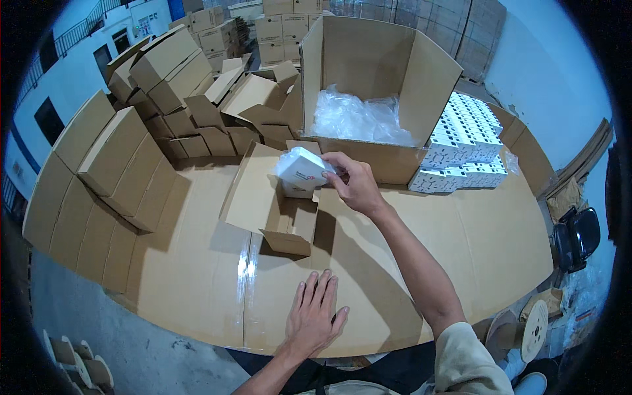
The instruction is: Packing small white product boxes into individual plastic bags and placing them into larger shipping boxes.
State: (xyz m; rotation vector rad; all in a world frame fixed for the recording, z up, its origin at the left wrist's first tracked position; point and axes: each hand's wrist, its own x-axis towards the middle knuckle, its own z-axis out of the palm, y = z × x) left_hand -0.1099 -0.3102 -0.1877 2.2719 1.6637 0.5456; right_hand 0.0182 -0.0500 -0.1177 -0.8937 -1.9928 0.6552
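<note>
A small white box [303, 168] in a clear plastic wrap is pinched in my right hand [357, 182]. It is tilted at the far end of an open brown carton [286, 245], whose near part shows a bare inside. The carton's long lid flap [249, 187] leans out to the left. My left hand [318, 314] rests flat on the cardboard-covered table [388, 283], fingers stretched out, in front of the carton and apart from it. It holds nothing.
A tall open carton [368, 161] with clear plastic bags [359, 117] stands behind. White patterned boxes [461, 141] are stacked at the right. Brown cartons [122, 174] are piled at the left, and open ones [260, 99] lie farther back. Spools [533, 329] stand near the right edge.
</note>
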